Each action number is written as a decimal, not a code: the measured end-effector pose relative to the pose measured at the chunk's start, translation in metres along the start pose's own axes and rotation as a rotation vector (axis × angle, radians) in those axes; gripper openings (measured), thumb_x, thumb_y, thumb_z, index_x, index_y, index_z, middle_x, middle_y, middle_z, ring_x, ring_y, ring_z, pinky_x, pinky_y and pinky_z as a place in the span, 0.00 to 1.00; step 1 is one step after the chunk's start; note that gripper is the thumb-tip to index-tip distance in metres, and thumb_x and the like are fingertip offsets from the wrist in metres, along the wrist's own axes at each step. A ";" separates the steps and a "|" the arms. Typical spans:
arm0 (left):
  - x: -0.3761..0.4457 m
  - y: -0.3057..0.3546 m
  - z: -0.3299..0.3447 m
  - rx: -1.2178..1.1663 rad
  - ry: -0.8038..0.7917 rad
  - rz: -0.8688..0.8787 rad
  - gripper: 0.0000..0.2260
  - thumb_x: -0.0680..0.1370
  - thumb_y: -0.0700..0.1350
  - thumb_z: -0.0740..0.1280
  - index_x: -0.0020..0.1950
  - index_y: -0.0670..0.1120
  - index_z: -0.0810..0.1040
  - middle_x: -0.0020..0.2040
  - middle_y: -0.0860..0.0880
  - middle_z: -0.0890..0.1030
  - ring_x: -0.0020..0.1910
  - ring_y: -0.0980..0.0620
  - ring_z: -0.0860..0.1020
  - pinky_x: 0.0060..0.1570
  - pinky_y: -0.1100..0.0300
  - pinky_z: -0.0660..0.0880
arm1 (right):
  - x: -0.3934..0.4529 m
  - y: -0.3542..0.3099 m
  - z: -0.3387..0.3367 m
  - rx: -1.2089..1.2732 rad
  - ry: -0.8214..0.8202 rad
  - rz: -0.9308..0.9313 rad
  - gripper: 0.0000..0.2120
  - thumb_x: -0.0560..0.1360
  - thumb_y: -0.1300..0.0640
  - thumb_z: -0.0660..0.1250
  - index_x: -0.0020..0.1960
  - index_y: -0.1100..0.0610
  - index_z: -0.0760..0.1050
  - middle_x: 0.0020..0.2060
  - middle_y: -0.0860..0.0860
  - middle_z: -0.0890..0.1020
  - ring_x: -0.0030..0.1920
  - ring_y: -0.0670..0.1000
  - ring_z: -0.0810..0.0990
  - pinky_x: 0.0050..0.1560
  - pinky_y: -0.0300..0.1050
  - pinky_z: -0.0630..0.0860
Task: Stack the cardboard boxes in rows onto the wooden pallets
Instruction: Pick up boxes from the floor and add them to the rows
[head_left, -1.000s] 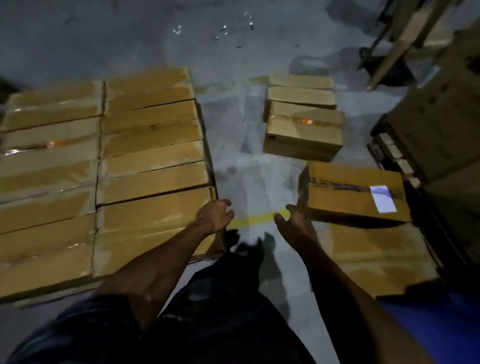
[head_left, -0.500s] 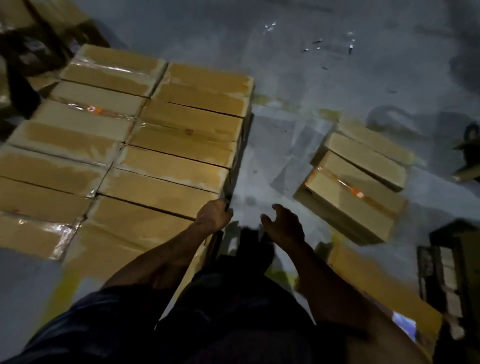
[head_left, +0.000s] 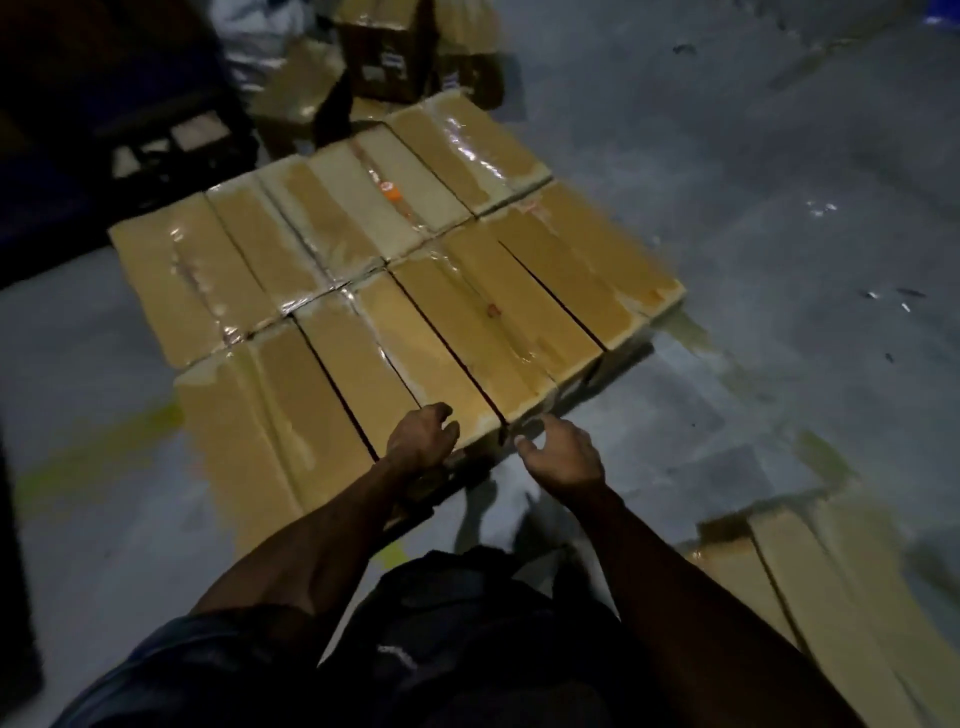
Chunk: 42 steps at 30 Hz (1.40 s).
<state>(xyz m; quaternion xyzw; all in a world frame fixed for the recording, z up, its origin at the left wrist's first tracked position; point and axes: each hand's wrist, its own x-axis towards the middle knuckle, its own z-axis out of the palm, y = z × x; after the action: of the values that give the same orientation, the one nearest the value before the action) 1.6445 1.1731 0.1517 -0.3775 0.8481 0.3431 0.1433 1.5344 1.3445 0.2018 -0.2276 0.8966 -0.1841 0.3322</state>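
From the head camera, the view has swung round over the last second: the loose cartons that lay on the floor to the right a moment ago have slid out of sight, and the block of taped cardboard boxes (head_left: 395, 291) now fills the middle of the frame, two rows laid tight side by side, with the pallet (head_left: 618, 358) showing only as a dark edge under their near side. The left hand (head_left: 423, 439) has stayed at the near end of one box in the front row, its fingers curled over the top edge, touching the cardboard but not lifting anything. The right hand (head_left: 563, 457) has come across from the floor side and hovers just beside the neighbouring box end, fingers loosely bent with a narrow gap and nothing between them. One more taped carton (head_left: 810, 587) lies on the grey concrete floor (head_left: 753, 156) at the lower right, well apart from the pallet, and further cartons (head_left: 395, 57) stand dimly behind the far row. This reads as squaring up the front row rather than fetching; the layer looks full, so the next box would likely start a second tier.
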 end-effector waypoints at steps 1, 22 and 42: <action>-0.001 0.007 0.003 -0.034 0.028 -0.041 0.20 0.84 0.49 0.60 0.73 0.41 0.72 0.71 0.41 0.76 0.68 0.42 0.74 0.65 0.53 0.72 | 0.010 0.005 -0.011 -0.032 -0.021 -0.037 0.25 0.81 0.47 0.64 0.73 0.58 0.68 0.69 0.57 0.74 0.70 0.58 0.71 0.66 0.51 0.69; 0.091 -0.060 0.058 -0.194 0.178 -0.486 0.26 0.82 0.45 0.63 0.79 0.42 0.62 0.77 0.41 0.67 0.73 0.41 0.68 0.68 0.52 0.68 | 0.210 0.028 0.041 -0.425 -0.373 -0.379 0.32 0.79 0.52 0.68 0.78 0.55 0.59 0.72 0.54 0.71 0.71 0.57 0.69 0.68 0.49 0.67; 0.112 -0.228 0.199 0.882 0.030 -0.119 0.41 0.78 0.43 0.57 0.78 0.44 0.28 0.80 0.39 0.36 0.81 0.40 0.45 0.78 0.46 0.49 | 0.334 0.125 0.206 -0.741 -0.185 -0.843 0.49 0.75 0.48 0.73 0.82 0.51 0.43 0.81 0.60 0.41 0.80 0.62 0.44 0.77 0.56 0.44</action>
<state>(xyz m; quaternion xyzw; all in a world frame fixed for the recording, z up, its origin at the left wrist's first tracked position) 1.7336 1.1402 -0.1562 -0.3331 0.8922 -0.0657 0.2979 1.4131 1.2340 -0.1757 -0.6824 0.7000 0.0465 0.2052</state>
